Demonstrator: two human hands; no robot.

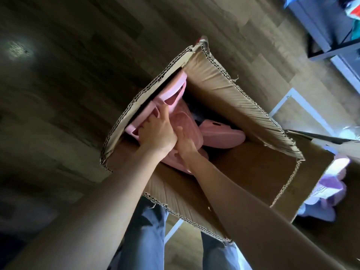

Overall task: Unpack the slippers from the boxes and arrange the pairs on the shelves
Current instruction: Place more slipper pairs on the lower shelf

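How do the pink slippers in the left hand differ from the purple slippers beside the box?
The pink slippers sit inside the cardboard box; the purple slippers lie on the floor outside it. The left hand grips the pink slippers; no hand touches the purple slippers. Colour differs: pink against purple. Both are slippers not yet put away.

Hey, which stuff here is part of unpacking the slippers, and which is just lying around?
Job: pink slippers, cardboard box, left hand gripping one, right hand, purple slippers, second box, shelf unit.
Lying about: white frame, wood floor.
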